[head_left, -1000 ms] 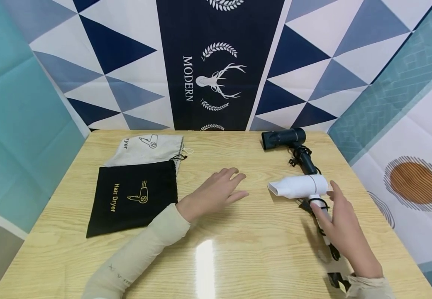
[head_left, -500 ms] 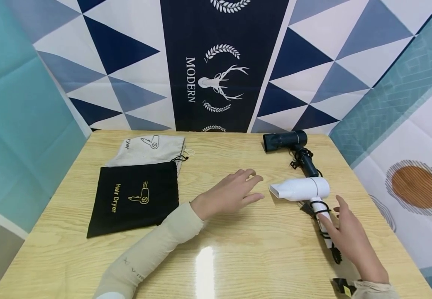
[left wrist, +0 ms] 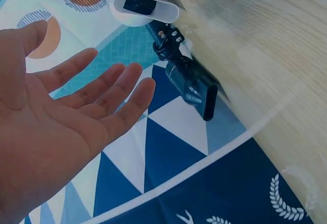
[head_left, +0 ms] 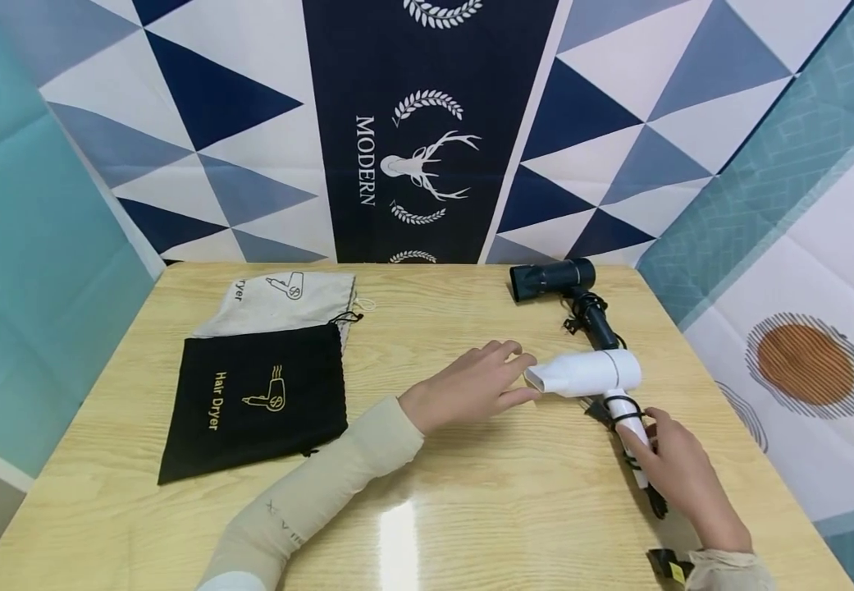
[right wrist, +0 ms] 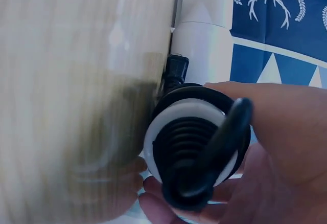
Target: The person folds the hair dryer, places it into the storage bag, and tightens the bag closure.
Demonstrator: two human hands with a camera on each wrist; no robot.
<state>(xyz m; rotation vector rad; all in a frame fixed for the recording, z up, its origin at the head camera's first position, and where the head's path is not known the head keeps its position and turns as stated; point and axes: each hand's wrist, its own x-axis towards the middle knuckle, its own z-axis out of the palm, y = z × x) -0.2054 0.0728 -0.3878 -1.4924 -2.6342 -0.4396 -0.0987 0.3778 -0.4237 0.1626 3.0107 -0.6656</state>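
Observation:
A white hair dryer (head_left: 582, 373) lies on the right of the table, its flattened nozzle pointing left. Its black cord is wound around the handle (head_left: 624, 410). My right hand (head_left: 681, 468) is around this handle, thumb on one side and fingers curled on the other; the right wrist view looks along the handle's cord end (right wrist: 189, 152). My left hand (head_left: 474, 386) reaches to just beside the nozzle, palm and fingers spread with nothing in them, as the left wrist view shows. Behind the white one lies a black hair dryer (head_left: 552, 279), cord also wrapped.
On the left a black drawstring bag (head_left: 249, 443) printed "Hair Dryer" overlaps a light drawstring bag (head_left: 249, 316). A black plug (head_left: 666, 565) lies near my right sleeve. Patterned cloth walls (head_left: 427, 49) rise behind the wooden table (head_left: 515, 509) and at its sides.
My left hand has moved right, from mid-table to the white hair dryer's nozzle. My right hand has come down from beside the dryer's head onto its handle.

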